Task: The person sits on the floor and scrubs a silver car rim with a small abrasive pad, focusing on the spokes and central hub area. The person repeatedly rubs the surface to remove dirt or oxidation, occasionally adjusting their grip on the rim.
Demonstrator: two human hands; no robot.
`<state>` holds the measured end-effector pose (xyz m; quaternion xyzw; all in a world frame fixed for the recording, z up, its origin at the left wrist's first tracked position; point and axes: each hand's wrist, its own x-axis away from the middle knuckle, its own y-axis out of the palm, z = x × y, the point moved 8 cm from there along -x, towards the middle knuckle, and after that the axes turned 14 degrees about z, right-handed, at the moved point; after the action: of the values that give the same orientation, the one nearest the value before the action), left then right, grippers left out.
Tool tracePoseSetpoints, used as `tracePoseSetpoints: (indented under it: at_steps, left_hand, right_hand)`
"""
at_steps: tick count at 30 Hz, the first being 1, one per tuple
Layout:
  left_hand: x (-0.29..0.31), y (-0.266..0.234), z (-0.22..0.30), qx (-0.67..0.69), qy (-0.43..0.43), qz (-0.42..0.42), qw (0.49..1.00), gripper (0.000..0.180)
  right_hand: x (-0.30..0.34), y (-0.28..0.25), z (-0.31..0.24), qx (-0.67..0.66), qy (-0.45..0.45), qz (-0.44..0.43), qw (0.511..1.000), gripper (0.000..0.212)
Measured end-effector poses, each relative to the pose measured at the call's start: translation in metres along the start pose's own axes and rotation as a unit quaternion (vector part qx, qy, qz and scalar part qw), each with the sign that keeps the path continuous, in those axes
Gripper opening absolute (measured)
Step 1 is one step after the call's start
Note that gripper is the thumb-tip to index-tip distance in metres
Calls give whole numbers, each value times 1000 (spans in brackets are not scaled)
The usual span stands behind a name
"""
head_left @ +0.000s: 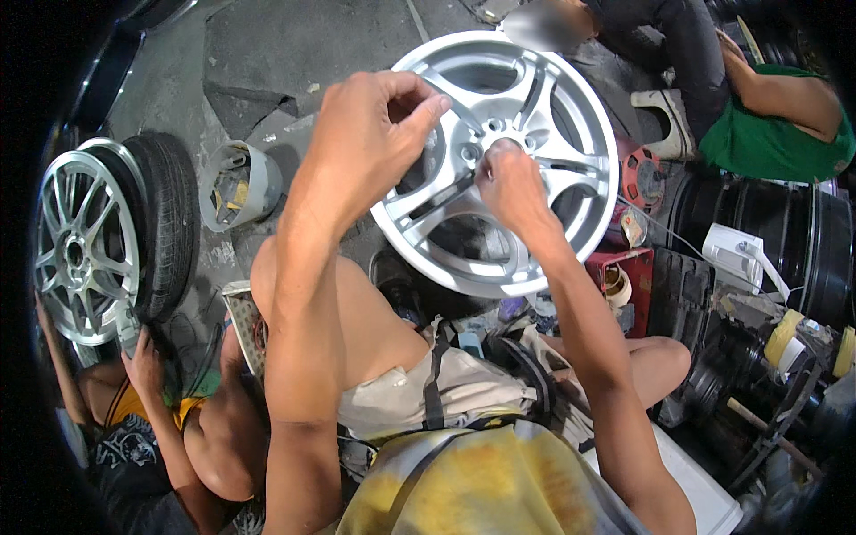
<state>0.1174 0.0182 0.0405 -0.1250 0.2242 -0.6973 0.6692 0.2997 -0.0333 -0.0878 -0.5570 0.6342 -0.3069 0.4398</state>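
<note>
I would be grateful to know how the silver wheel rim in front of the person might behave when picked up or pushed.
The silver wheel rim is probably stiff, since its spoked metal looks thick. Its breadth suggests it may be fairly heavy. Stood on edge, it would likely roll, given its round outline.

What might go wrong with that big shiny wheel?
The silver wheel might tip onto the bare legs, because it's big and they're close by. The right hand is curled near the bolt holes with no glove on, so it could get scraped if it slips. And the pale bucket sits near one knee, so a bump might knock it over.
</note>
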Motion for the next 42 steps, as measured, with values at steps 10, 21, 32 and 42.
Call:
tracePoseSetpoints:
  at_steps: [10,21,32,42]
  left_hand:
    - [23,55,23,81,48,-147,985,28]
    - [59,115,73,279,-67,-307,907,23]
    - [72,131,94,308,-6,-279,910,22]
    - [80,139,103,388,-65,-306,867,15]
  right_hand:
    - [18,-137,13,-378,211,62,899,14]
    - [70,-217,-13,-163,-10,187,969,30]
    - [101,-207,23,-363,153,209,895,15]
    - [104,-196,31,-531,233,120,806,15]
